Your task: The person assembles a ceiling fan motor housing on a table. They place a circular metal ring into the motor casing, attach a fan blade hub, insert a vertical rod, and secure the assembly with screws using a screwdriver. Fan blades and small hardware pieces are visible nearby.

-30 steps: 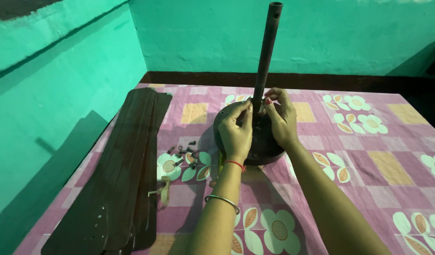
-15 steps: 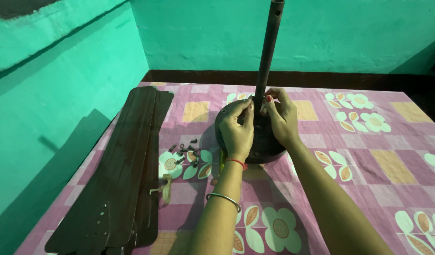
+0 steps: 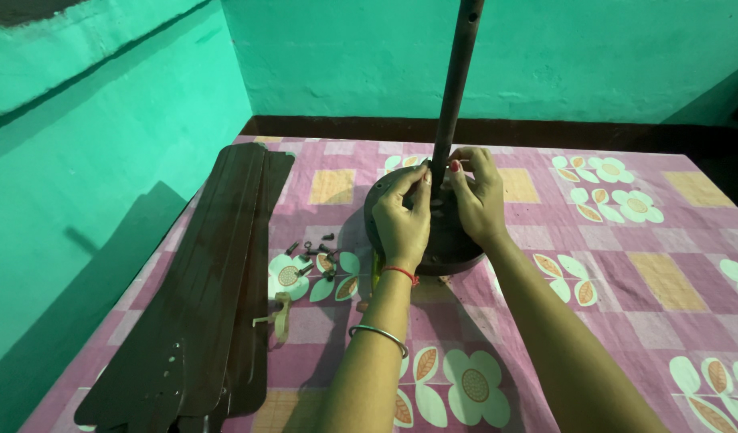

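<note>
Little has moved since the earlier frames: both hands remain at the foot of the rod, fingers shifted only slightly. Left hand (image 3: 401, 218) and right hand (image 3: 479, 198) are pinched narrow, fingertips pressed against the dark upright rod (image 3: 455, 88) where it meets the round dark motor housing (image 3: 449, 244). Whether either holds a small part cannot be told; the fingers hide the joint.

Housing sits on the surface (image 3: 625, 265), a pink patterned cloth with flower prints, at its middle toward the far side. Left wrist carries a red thread (image 3: 401, 273) and a metal bangle (image 3: 377, 337).

On the left lies a stack of long dark blades (image 3: 200, 297), running near to far, well apart from the housing. Between blades and housing, loose screws (image 3: 313, 252) are scattered, with a pale small fitting (image 3: 279, 314) just nearer. Green walls (image 3: 104, 160) bound the far and left sides.
</note>
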